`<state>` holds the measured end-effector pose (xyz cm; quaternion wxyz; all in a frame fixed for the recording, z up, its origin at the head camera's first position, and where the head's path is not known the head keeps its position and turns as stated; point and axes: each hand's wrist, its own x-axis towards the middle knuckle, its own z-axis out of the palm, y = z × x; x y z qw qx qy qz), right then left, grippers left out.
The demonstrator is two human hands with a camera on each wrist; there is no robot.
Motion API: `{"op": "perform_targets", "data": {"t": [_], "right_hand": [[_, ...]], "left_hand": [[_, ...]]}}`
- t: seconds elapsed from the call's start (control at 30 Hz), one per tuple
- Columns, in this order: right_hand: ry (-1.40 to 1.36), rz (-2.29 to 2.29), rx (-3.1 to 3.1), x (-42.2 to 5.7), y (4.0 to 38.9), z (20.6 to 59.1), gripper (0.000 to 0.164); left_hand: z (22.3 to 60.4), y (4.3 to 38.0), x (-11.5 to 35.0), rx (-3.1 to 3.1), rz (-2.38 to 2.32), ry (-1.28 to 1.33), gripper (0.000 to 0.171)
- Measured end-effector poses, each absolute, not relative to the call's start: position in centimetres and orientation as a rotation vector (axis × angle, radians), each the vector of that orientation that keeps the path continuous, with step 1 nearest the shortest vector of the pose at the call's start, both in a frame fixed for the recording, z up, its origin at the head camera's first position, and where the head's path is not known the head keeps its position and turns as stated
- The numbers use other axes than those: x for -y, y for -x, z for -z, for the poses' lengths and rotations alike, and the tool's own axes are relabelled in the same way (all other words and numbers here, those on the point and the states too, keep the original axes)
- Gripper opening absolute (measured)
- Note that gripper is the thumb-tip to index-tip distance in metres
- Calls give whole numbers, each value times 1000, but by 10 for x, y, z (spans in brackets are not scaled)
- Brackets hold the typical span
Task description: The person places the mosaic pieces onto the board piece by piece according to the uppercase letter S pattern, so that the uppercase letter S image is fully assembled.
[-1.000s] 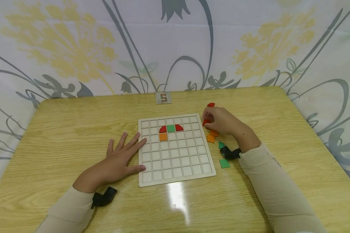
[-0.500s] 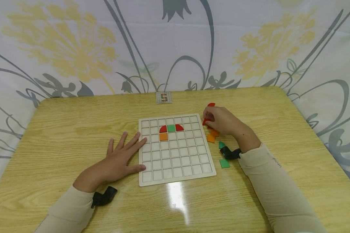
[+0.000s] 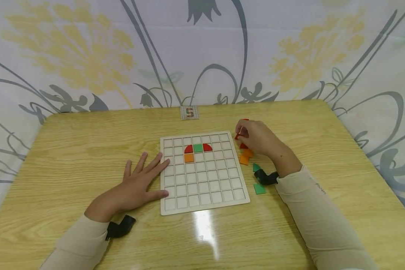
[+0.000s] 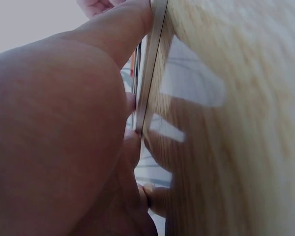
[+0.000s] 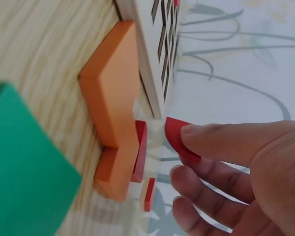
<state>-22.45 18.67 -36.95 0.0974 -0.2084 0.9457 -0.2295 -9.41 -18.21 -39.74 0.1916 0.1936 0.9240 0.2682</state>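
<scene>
Right hand (image 3: 260, 138) pinched one red piece (image 5: 175, 133) just right of the grid board (image 3: 205, 199); left hand (image 3: 135, 189), fingers (image 3: 152, 164) spread, touched the board's left edge (image 3: 162, 178); it held two red tiles (image 3: 188, 149), one green tile (image 3: 198, 148), one orange tile (image 3: 189, 158).

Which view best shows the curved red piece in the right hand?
The right wrist view: the curved red piece, pinched by the right hand, shows large with its rounded edge clear. Head shows it small, partly covered; left wrist doesn't discernibly show it.
</scene>
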Motion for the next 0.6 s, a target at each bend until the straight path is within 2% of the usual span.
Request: {"op": "perform_targets", "data": {"t": [0.2, 0.6], "right_hand": [[648, 719, -2861, -182, 219, 365, 18], [715, 775, -2915, -173, 206, 359, 11]], "left_hand": [[397, 94, 183, -2598, -743, -547, 86], [398, 94, 182, -2601, -753, -547, 85]]}}
